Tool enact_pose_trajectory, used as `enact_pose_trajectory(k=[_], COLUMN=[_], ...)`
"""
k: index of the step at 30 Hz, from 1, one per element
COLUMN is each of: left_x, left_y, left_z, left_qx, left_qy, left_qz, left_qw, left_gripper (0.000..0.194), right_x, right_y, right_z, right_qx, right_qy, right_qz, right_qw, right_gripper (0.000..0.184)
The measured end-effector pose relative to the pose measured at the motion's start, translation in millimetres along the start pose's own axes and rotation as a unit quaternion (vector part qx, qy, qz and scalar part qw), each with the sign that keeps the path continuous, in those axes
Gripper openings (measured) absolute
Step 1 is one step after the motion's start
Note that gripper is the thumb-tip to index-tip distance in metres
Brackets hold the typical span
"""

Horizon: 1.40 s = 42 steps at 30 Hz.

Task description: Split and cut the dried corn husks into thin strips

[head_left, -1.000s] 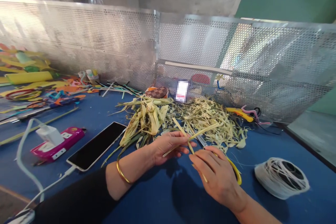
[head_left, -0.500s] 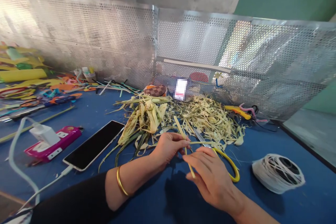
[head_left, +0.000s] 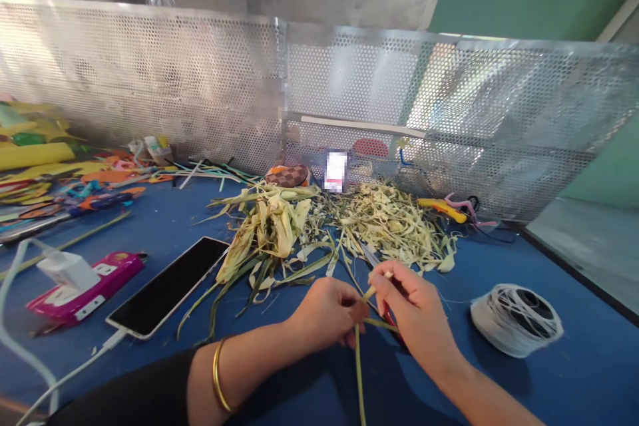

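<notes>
Leaf strips are seen at five o'clock, pinched near their apparent crossing by the left hand; one end is nipped towards one o'clock by the right hand. Light, pliable, probably easily split, they are best gripped flat there.

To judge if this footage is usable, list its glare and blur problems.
Head view: the small upright screen is blown out and pixelated; bright glare streaks the silver perforated metal panel; the colourful strips at far left look smeared.
</notes>
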<state>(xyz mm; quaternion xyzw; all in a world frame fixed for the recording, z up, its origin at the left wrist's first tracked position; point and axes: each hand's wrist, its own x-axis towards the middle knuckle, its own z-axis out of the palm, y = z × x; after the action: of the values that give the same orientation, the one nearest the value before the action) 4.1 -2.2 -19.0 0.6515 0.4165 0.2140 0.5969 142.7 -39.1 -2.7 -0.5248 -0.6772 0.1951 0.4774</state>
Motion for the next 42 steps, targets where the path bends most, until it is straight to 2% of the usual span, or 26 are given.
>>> enact_pose_trajectory(k=[2, 4, 9, 11, 15, 19, 23, 28, 33, 36, 39, 42], left_x=[2.2, 3.9, 4.2, 3.9, 4.2, 4.5, 4.5, 4.6, 5.9, 6.1, 5.1, 4.1], left_y=[-0.3, 0.0, 1.1, 1.2, 1.5, 3.2, 4.2, 3.9, 2.3, 0.6, -0.8, -1.6], left_z=[-1.1, -2.4, -5.8, -7.4, -9.8, -12.0, -13.2, -12.5, -11.0, -9.8, -7.9, -6.2], left_qx=[-0.038, -0.073, -0.145, -0.184, -0.262, -0.319, -0.343, -0.429, -0.407, -0.395, -0.395, -0.4], left_qy=[0.03, 0.042, 0.038, 0.038, 0.047, 0.027, 0.0, -0.017, -0.014, 0.0, 0.002, -0.007], left_qz=[-0.008, -0.014, -0.059, -0.065, -0.091, -0.1, -0.102, -0.093, -0.067, -0.065, -0.067, -0.074], left_qw=[0.999, 0.996, 0.987, 0.98, 0.96, 0.942, 0.934, 0.898, 0.911, 0.916, 0.916, 0.914], left_gripper=[0.018, 0.019, 0.024, 0.019, 0.019, 0.014, 0.011, 0.016, 0.005, 0.006, 0.006, 0.009], right_x=[-3.3, -5.9, -7.5, -8.0, -10.8, -11.9, -10.6, -10.2, -10.4, -12.6, -15.9, -17.5], right_y=[2.8, 7.9, 15.6, 14.4, 11.5, 13.2, 13.4, 13.1, 14.6, 13.5, 11.0, 8.7], right_z=[-1.4, -1.2, 2.8, 4.4, 9.3, 12.3, 12.5, 13.8, 13.7, 17.5, 24.8, 28.1], right_qx=[-0.039, -0.1, -0.246, -0.273, -0.319, -0.36, -0.356, -0.359, -0.371, -0.382, -0.41, -0.415], right_qy=[0.022, 0.032, 0.082, 0.094, 0.076, 0.066, 0.083, 0.073, 0.05, 0.003, -0.072, -0.086], right_qz=[-0.032, -0.094, -0.233, -0.266, -0.308, -0.316, -0.299, -0.287, -0.298, -0.344, -0.394, -0.408], right_qw=[0.999, 0.99, 0.937, 0.92, 0.893, 0.875, 0.881, 0.885, 0.878, 0.858, 0.819, 0.809], right_gripper=[0.019, 0.015, 0.018, 0.018, 0.02, 0.023, 0.021, 0.024, 0.022, 0.023, 0.026, 0.029])
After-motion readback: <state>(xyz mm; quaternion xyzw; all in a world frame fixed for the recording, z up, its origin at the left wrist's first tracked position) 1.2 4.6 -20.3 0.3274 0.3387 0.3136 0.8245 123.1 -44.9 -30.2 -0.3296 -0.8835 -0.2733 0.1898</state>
